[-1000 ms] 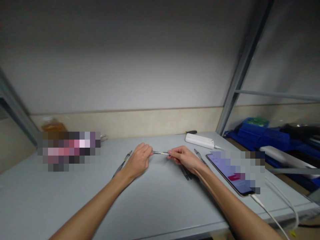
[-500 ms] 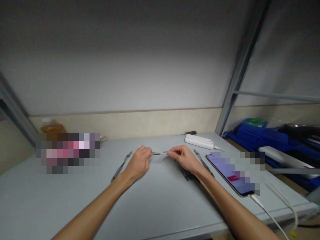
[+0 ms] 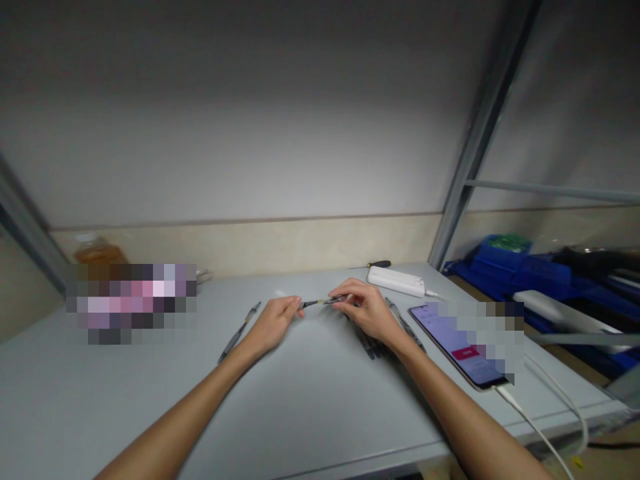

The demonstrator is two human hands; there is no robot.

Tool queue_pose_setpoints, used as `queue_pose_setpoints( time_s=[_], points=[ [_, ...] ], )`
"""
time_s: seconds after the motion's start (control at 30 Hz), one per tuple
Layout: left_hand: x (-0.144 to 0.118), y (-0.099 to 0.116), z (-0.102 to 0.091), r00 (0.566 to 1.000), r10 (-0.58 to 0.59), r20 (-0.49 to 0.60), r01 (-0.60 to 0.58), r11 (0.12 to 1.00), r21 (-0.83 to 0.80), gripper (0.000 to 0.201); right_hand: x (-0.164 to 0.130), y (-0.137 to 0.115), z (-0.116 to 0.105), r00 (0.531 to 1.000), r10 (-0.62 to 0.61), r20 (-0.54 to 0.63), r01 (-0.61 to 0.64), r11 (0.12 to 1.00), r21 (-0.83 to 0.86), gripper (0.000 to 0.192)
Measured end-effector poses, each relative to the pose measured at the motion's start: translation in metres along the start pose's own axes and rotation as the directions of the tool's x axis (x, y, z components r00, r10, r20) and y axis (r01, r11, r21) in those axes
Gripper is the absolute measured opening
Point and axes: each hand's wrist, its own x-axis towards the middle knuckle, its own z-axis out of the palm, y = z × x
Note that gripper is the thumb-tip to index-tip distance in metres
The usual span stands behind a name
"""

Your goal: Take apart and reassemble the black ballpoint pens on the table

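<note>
Grey tabletop [image 3: 310,407]: spreads below and around the fingers.
Right hand [image 3: 364,312]: thumb and fingertips pinching the right end of a slim pen part [image 3: 311,304].
Left hand [image 3: 273,325]: thumb and fingers gripping its dark left end.
Smartphone [image 3: 450,343]: lit screen, white cable [image 3: 504,396] attached; right of the right fingers.
White power bank [image 3: 396,281]: beyond the right fingers, to their right.
Grey pen [image 3: 239,333]: left of the left fingers; further pens [image 3: 367,345] nearer than the right fingers, partly hidden.
Screwdriver [image 3: 381,264]: beyond the right fingers, just behind the power bank.
Pen part: between both sets of fingertips; one piece or two, cannot tell.
</note>
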Motion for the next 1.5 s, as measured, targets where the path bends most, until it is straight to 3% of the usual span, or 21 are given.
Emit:
queue_pose_setpoints(
  time_s=[0.23,0.37,0.47,0.53,0.67,0.8,0.9,1.0,1.07,1.27,1.43,1.5],
  points=[
    [0.001,-0.005,0.001,0.987,0.103,-0.123,-0.114,0.99,-0.088,0.021,0.002,0.016,0.001,0.979,0.17,-0.116,-0.16,0.983,0.091,0.009],
    [0.002,-0.007,0.002,0.989,0.085,-0.119,-0.097,0.99,-0.098,0.028,0.003,0.017,0.0,0.98,0.167,-0.106,-0.152,0.978,0.141,0.007],
    [0.003,-0.008,0.003,0.989,0.056,-0.139,-0.072,0.991,-0.112,0.033,0.003,0.013,-0.001,0.974,0.199,-0.107,-0.175,0.963,0.205,0.023],
    [0.003,-0.009,0.002,0.986,0.039,-0.16,-0.059,0.991,-0.12,0.033,0.003,0.012,-0.001,0.954,0.283,-0.097,-0.256,0.939,0.23,0.037],
    [0.003,-0.008,0.001,0.985,0.025,-0.168,-0.046,0.992,-0.12,0.035,0.003,0.012,-0.001,0.91,0.415,0.018,-0.413,0.901,0.13,0.044],
    [0.003,-0.01,0.0,0.984,0.014,-0.176,-0.033,0.994,-0.105,0.039,0.002,0.011,-0.001,0.928,0.368,0.059,-0.372,0.904,0.21,0.03],
    [0.003,-0.011,0.0,0.984,0.005,-0.179,-0.023,0.995,-0.101,0.042,0.002,0.009,-0.002,0.94,0.339,0.04,-0.334,0.889,0.313,0.042],
    [0.003,-0.01,0.0,0.982,0.009,-0.188,-0.027,0.995,-0.094,0.042,0.002,0.008,-0.001,0.907,0.404,0.121,-0.421,0.853,0.309,0.035],
    [0.002,-0.009,0.0,0.981,0.002,-0.196,-0.02,0.996,-0.091,0.044,0.002,0.008,0.0,0.889,0.431,0.154,-0.458,0.838,0.295,0.041],
    [0.002,-0.008,0.001,0.977,-0.121,-0.176,0.095,0.984,-0.148,0.054,0.001,0.009,0.0,0.923,0.377,0.083,-0.376,0.832,0.408,0.031],
    [0.004,-0.009,0.002,0.966,-0.245,-0.087,0.22,0.949,-0.228,0.062,0.002,0.008,0.0,0.926,0.376,0.03,-0.353,0.836,0.42,0.028],
    [0.005,-0.009,0.003,0.965,-0.248,-0.08,0.215,0.931,-0.294,0.061,0.002,0.009,0.001,0.925,0.38,0.0,-0.341,0.832,0.438,0.028]
  ],
)
